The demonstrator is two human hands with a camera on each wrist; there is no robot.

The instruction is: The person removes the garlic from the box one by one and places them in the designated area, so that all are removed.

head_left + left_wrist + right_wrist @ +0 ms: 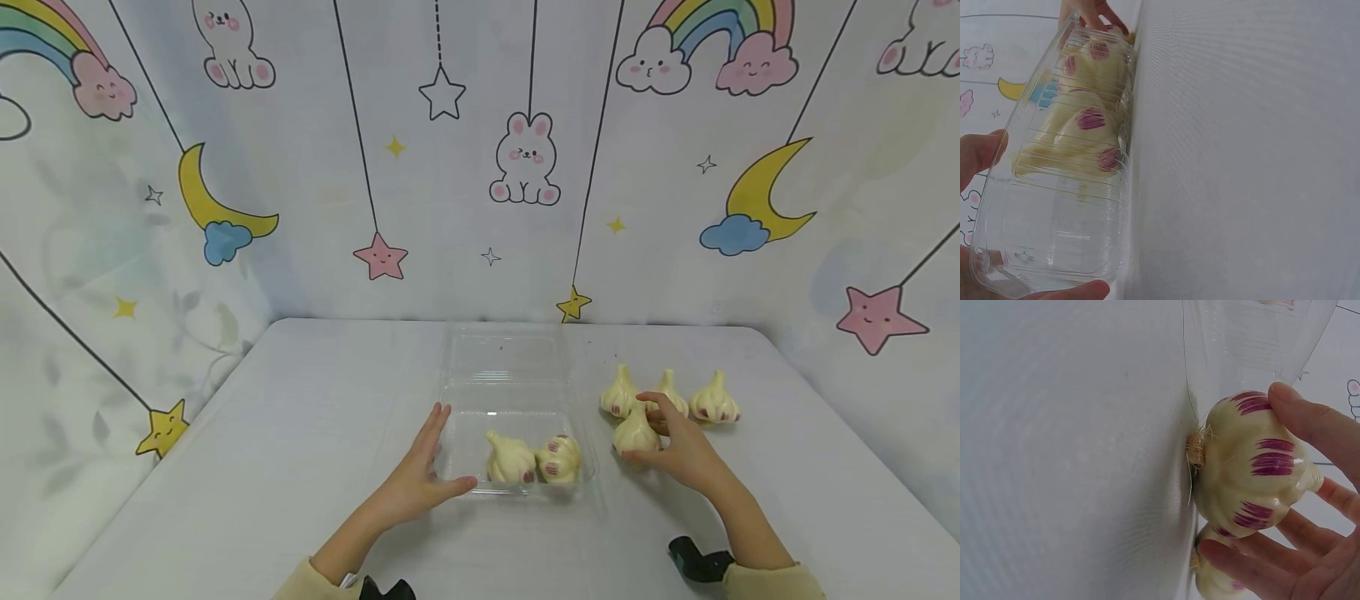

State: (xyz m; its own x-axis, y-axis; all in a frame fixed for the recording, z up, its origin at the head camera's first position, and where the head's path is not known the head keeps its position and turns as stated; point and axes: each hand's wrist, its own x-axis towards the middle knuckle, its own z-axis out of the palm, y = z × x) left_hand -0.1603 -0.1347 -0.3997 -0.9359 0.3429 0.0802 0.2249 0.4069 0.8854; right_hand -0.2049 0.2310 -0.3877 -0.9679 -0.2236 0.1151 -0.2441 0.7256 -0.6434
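Note:
My right hand (686, 450) holds a garlic bulb (634, 435) with purple streaks, thumb on one side and fingers on the other. In the right wrist view its root tuft (1195, 449) is at or very near the white tabletop. My left hand (417, 482) is spread at the left front corner of a clear plastic clamshell box (517, 492), its thumb along the front rim and the other fingers by the left wall. Inside the box, toward the front right, lie a garlic bulb (510, 460) with its stem pointing up-left and another garlic bulb (561, 460).
Behind my right hand stand three more garlic bulbs (714, 400) in a row, the middle one partly hidden by my fingers. The box's clear lid (504, 358) lies folded back on the table. A cartoon-printed cloth (450, 200) hangs behind the table.

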